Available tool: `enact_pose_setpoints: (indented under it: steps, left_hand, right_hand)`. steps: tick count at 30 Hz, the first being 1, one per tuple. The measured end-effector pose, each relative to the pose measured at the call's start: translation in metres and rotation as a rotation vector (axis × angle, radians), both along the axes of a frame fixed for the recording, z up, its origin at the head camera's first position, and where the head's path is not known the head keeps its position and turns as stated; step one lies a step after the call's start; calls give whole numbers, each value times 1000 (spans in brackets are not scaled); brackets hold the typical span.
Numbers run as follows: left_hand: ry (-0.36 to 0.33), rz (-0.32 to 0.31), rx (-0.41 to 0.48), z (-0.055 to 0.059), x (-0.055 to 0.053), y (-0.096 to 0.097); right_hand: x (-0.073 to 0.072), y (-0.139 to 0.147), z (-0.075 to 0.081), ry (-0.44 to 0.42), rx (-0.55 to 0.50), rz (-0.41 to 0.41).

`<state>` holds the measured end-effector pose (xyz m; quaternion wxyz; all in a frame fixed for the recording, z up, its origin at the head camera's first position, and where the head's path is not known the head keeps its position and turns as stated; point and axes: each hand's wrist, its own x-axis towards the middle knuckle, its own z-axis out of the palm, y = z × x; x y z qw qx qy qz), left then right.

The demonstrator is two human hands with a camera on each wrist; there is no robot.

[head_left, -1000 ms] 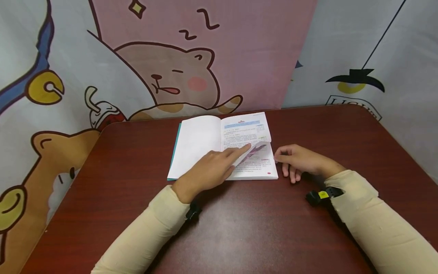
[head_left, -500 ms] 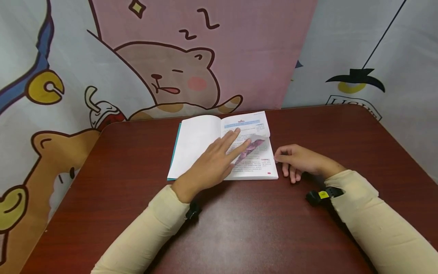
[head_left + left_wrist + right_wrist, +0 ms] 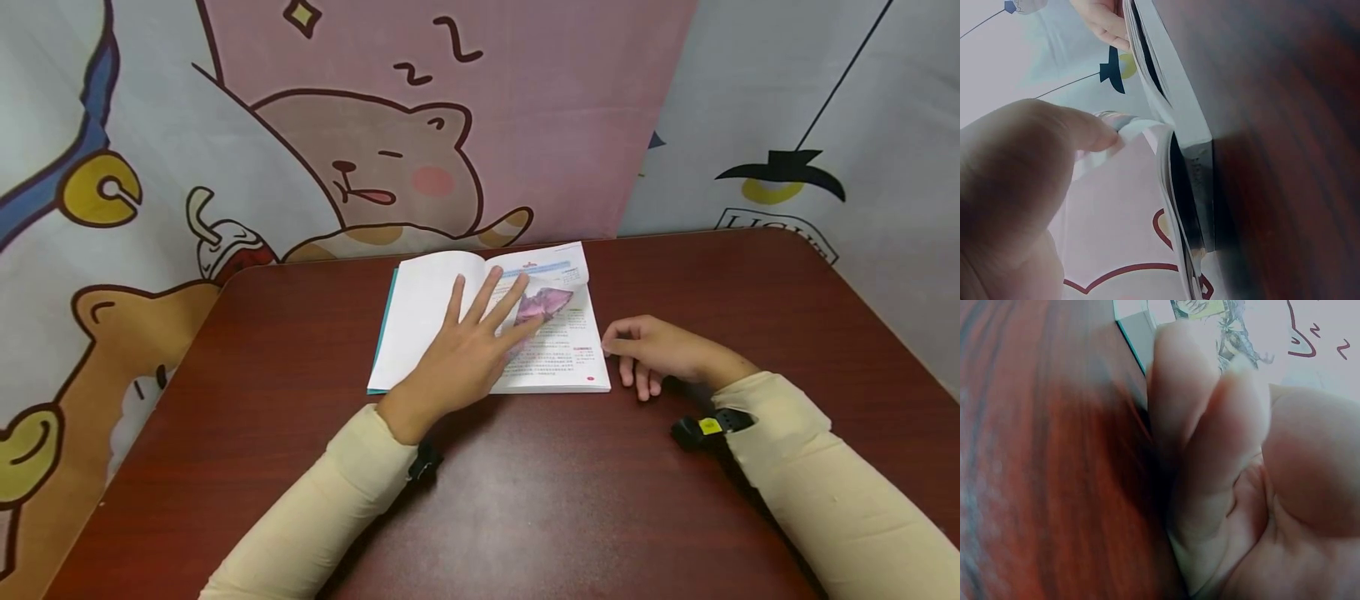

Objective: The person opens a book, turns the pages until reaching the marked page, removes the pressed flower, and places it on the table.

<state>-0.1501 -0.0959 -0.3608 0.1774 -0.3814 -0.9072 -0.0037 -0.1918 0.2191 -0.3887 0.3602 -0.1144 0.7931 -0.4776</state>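
Head view caught the left hand (image 3: pixel 461 358) fanned wider than half a second earlier: four fingers then lay mostly bunched, and by this moment all four stood straight and apart over the right side of the open book (image 3: pixel 431 312). The lifted page (image 3: pixel 551 302) had changed as well, its purple picture showing broader and higher than before. The right hand (image 3: pixel 660 350) had kept its place just beside the book's right edge, fingers loosely curled; whether its fingertips touched the edge could not be told.

Left wrist view showed one digit (image 3: pixel 1094 131) close to the raised paper, contact unclear.

Counted out, there was one book, lying near the far side of one reddish-brown surface (image 3: pixel 495 500), with a blank left page. Two hands came out of two cream sleeves (image 3: pixel 795 454), and two black wrist devices (image 3: pixel 687 433) showed, one per arm. Behind hung a printed backdrop (image 3: pixel 577 100) with one sleeping bear (image 3: pixel 390 167), two Z marks (image 3: pixel 457 42) and one yellow bell (image 3: pixel 84 192).
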Motion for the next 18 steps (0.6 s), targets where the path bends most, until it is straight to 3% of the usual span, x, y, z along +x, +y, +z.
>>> enact_pose_setpoints:
  steps: [8, 18]
  left_hand:
    - [-22, 21, -45, 0, 0, -1]
    - [26, 11, -56, -5, -1, -3]
  right_hand:
    - [0, -1, 0, -9, -14, 3]
    - [0, -1, -1, -25, -5, -15]
